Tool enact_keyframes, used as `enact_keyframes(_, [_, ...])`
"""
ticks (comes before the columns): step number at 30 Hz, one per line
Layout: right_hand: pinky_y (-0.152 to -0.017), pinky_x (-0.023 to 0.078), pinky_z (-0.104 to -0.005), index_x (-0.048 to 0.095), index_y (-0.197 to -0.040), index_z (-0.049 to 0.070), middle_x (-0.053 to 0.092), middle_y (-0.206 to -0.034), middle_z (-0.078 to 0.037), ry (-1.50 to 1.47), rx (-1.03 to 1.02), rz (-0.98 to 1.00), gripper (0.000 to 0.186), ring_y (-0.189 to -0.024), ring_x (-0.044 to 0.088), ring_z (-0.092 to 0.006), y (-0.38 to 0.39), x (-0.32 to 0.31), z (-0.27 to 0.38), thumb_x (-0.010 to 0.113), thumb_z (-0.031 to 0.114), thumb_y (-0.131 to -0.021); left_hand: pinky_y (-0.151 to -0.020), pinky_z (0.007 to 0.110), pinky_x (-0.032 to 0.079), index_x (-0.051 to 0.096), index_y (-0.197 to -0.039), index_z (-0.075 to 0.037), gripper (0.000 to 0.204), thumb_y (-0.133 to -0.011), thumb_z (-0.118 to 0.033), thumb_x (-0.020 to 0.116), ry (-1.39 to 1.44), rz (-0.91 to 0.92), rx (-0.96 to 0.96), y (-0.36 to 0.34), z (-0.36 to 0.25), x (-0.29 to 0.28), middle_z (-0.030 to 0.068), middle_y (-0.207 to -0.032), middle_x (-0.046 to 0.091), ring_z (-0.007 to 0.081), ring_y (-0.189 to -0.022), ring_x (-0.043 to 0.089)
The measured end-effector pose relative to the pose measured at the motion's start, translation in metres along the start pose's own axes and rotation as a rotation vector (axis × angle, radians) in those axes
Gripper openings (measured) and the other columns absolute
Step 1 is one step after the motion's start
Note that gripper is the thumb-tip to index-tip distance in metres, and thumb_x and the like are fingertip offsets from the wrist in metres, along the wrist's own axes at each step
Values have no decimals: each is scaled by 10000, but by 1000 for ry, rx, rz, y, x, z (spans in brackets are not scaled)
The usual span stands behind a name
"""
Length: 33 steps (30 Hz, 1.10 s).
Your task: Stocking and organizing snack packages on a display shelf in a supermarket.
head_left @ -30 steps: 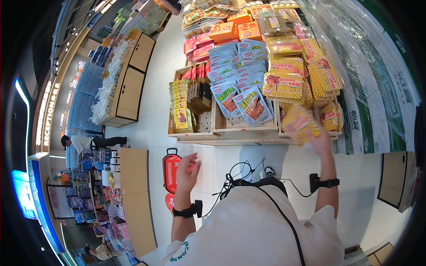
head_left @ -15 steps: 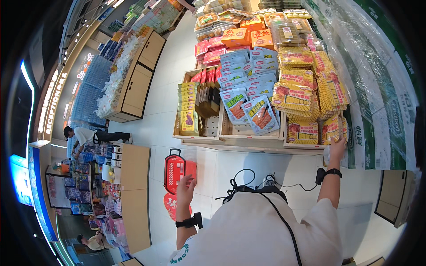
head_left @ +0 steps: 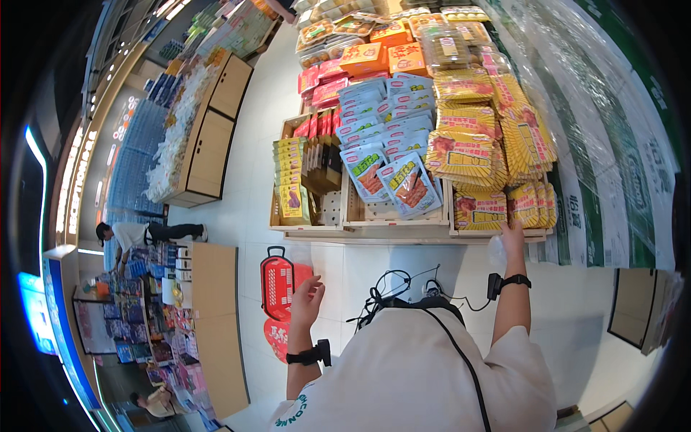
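My right hand (head_left: 512,239) is at the front wall of the wooden display crate (head_left: 425,234), its fingertips by the yellow snack packets (head_left: 531,205) in the right-hand compartment. A whitish translucent thing (head_left: 497,252) hangs at that hand; its kind and most of the fingers' grip are unclear. More yellow packets (head_left: 461,155) are piled behind. My left hand (head_left: 307,299) hovers over the floor beside a red shopping basket (head_left: 277,284), holding nothing, its fingers apart and slightly bent. Blue snack packets (head_left: 409,186) fill the middle compartment.
Gold packets (head_left: 291,201) stand in the left compartment, with orange boxes (head_left: 407,57) farther back. Plastic-wrapped green and white stacks (head_left: 576,180) border the right. A black cable (head_left: 468,360) hangs down my shirt. A person (head_left: 144,236) bends over shelves at the left.
My right hand has moved left along the crate front, with the translucent thing beside it. The yellow packets it was touching now lean in a row. My left hand stays raised.
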State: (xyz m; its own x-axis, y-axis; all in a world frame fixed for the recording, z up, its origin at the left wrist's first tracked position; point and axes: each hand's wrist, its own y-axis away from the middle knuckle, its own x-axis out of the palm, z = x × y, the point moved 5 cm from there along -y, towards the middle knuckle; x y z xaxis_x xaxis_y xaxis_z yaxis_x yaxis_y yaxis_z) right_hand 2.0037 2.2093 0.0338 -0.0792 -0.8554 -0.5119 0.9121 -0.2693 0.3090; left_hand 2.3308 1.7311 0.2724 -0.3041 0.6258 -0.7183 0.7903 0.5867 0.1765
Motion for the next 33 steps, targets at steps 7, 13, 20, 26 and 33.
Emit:
enact_keyframes(7, [-851,471,-452,638,-1065,-42,636,-1038,-275,534,143,262,481,-1003,601,-417,-70,19,-24,638,339,-770,-681,280,498,592,-1158,-27,299,-876,-121,623,31,-133,-108,30,18,-19,82,-928,664,151,-810,619])
enact_keyframes(13, [-846,483,-442,648,-1033,-51,639,-1053,-257,727,90,344,489,-1010,612,-395,-48,13,36,664,375,-794,-675,289,493,601,-1145,-35,294,-872,-143,627,-62,-245,-269,81,57,-43,75,-885,662,156,-794,624])
enact_keyframes(20, [-741,495,-463,666,-863,-72,673,-877,-241,562,16,239,482,-844,649,-385,-63,9,25,654,406,-798,-707,291,487,604,-1150,-37,295,-881,-157,624,-124,-157,-247,68,45,-35,68,-903,665,145,-813,615])
enact_keyframes(26, [-575,439,-373,617,-730,-44,587,-615,-128,258,-188,427,376,-583,556,-226,-31,0,62,659,321,-809,-701,266,470,588,-1159,-15,285,-892,-115,606,-1,-98,-161,48,31,-36,64,-880,641,124,-779,580])
enact_keyframes(33, [-536,410,-328,616,-729,-42,548,-577,-64,175,-231,214,283,-557,499,-140,-8,-84,43,656,229,-801,-704,272,489,592,-1158,-19,291,-885,-115,618,-5,-14,-44,15,17,-15,83,-906,658,140,-808,617])
